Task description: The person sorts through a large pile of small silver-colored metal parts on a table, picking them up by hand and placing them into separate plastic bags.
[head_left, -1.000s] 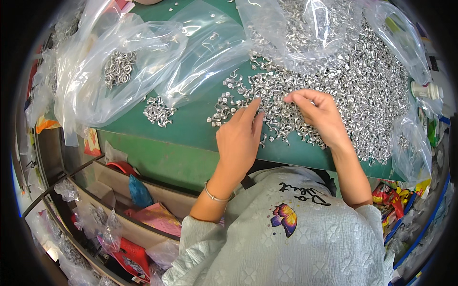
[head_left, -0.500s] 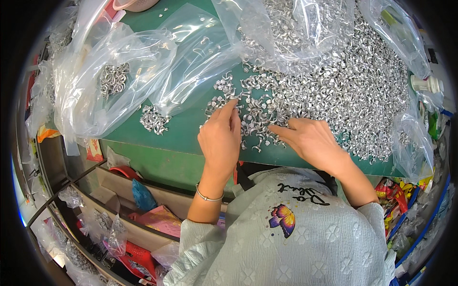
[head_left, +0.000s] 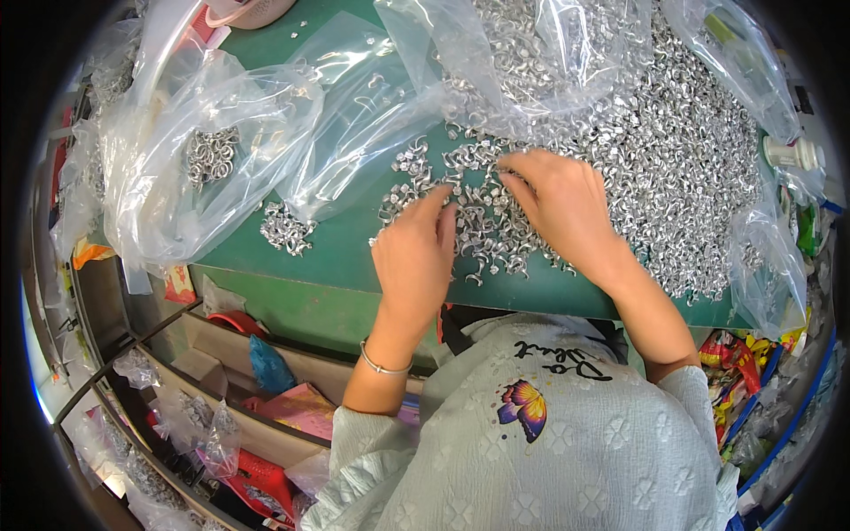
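Small silvery metal pieces, many of them curved like open rings, cover the green table in a large heap (head_left: pixel 686 168) on the right. A looser patch of metal pieces (head_left: pixel 482 221) lies between my hands. My left hand (head_left: pixel 409 261) rests at that patch's left edge, index finger and thumb stretched out and slightly apart, with nothing visible between them. Above the patch's far part is my right hand (head_left: pixel 567 208), thumb and index finger brought together in a pinch. Whatever is between those tips is too small to make out. Beside my left fingers sits a small group of pieces (head_left: pixel 412 162).
A separate little pile of pieces (head_left: pixel 286 228) lies left on the table (head_left: pixel 354 243). Clear plastic bags (head_left: pixel 150 195) spread over the left side, one with metal rings (head_left: pixel 211 155) inside. Another clear bag (head_left: pixel 575 53) covers the heap's far part. A pink basket (head_left: pixel 252 11) stands far left.
My right hand has moved away from me and slightly left, from the near edge of the loose patch to its far part. My left hand has shifted slightly, its thumb now farther from the index finger.
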`<state>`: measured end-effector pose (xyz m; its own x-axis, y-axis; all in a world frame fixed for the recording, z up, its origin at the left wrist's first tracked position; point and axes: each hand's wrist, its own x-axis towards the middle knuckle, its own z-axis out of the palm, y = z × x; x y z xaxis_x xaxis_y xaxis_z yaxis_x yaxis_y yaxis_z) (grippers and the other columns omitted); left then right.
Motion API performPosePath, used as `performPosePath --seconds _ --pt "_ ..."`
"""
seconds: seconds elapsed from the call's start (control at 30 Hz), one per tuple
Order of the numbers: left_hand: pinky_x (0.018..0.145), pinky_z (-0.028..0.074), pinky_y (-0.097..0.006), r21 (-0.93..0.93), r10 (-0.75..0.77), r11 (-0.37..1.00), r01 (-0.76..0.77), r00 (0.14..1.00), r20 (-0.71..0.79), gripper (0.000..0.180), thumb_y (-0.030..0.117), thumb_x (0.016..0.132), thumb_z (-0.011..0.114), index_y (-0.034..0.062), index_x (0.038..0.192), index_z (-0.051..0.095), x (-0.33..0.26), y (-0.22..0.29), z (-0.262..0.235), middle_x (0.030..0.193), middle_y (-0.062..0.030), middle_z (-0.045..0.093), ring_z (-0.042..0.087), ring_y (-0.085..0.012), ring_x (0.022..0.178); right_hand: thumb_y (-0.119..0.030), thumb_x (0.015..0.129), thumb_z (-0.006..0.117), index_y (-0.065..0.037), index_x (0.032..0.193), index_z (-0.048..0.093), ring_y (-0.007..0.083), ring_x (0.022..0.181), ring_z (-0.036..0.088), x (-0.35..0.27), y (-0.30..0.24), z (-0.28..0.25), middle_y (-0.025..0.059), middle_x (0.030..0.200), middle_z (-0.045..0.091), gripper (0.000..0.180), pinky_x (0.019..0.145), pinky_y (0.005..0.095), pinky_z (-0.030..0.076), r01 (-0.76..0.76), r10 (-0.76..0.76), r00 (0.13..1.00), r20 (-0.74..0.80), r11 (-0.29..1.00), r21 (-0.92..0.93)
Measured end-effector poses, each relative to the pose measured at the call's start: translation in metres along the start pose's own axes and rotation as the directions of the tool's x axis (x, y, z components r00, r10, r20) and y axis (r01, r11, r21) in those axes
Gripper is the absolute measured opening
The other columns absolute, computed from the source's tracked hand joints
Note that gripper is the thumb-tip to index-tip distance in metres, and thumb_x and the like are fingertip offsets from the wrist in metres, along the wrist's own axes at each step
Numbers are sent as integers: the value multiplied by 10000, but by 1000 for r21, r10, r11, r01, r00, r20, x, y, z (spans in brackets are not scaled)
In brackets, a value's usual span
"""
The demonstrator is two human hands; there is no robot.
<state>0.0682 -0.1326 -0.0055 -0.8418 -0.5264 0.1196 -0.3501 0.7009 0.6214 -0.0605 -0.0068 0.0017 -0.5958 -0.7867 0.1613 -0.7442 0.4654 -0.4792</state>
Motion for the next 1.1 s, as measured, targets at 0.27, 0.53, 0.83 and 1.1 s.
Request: performPosePath --seconds 0.27,0.53,0.83,1.1 --pt "564 457 -421 73 -53 996 44 992 114 203 167 819 652 82 1002 644 39 3 8 738 -143 627 605 -336 649 -170 787 667 -114 1066 619 319 686 619 26 1 20 115 797 656 288 556 408 458 58 -52 990 129 997 -42" --pt "529 438 -372 -34 -208 977 211 975 77 116 132 821 646 66 916 651 25 -6 -7 636 -122 587 569 -301 560 -170 780 650 -88 866 670 314 667 624 28 -1 12 110 681 637 121 555 414 460 -20 11 995 98 996 90" --pt "516 415 -359 -95 -206 971 221 967 148 157 133 815 660 77 961 661 22 -11 -15 584 -102 541 524 -263 511 -165 775 721 -72 918 710 108 487 449 7 9 -30 0 520 486 171 498 259 369 -438 255 873 417 788 433" --pt "561 469 -439 108 117 987 -121 992 41 137 155 828 626 71 936 619 59 2 13 750 -135 637 617 -353 655 -76 786 727 -25 906 709 -2 516 313 -10 25 -32 -108 522 374 132 494 210 255 -521 297 853 428 443 730"
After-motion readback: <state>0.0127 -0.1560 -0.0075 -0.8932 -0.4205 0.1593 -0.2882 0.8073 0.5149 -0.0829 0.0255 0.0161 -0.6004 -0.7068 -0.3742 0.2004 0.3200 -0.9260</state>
